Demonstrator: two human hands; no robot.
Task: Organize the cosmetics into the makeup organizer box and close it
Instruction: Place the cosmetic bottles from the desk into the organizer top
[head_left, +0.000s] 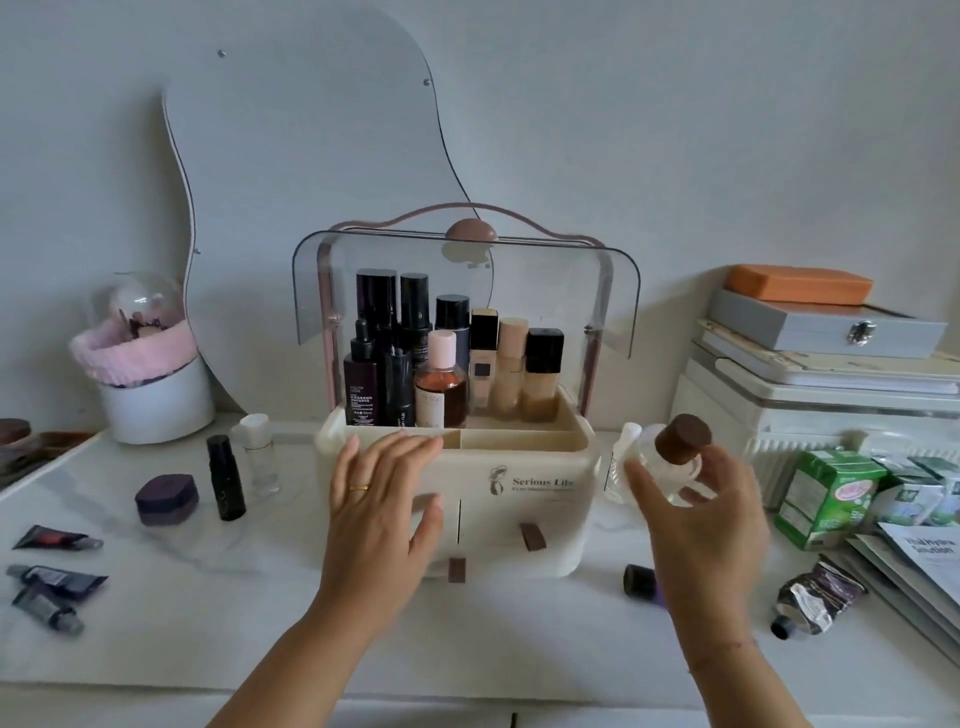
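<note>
Holding a small clear bottle (670, 467) with a brown cap, the right hand (701, 525) hovers just right of the makeup organizer box (519, 499), its fingers (641, 488) curled around the glass body. The bottle is tilted, cap up and toward the right, and sits about level with the box's upper tray rim. The left hand (382, 514) rests flat against the box's front, fingers spread and holding nothing, apparently steadying it above the two small drawers.

The clear lid (462, 291) is swung up and open. The rear compartment already holds a row of upright bottles; the front compartments of the tray look empty. The key relation: the open tray lies to the left of and slightly beyond the held bottle, so the right hand is the nearer one and need only travel leftward over the rim, probably righting the bottle first.

Several cosmetics are still loose on the surface (260, 613): a dark jar (166, 499), a black tube (226, 478) and a clear vial (257, 452) at left, squeeze tubes (52, 577) at far left.
</note>
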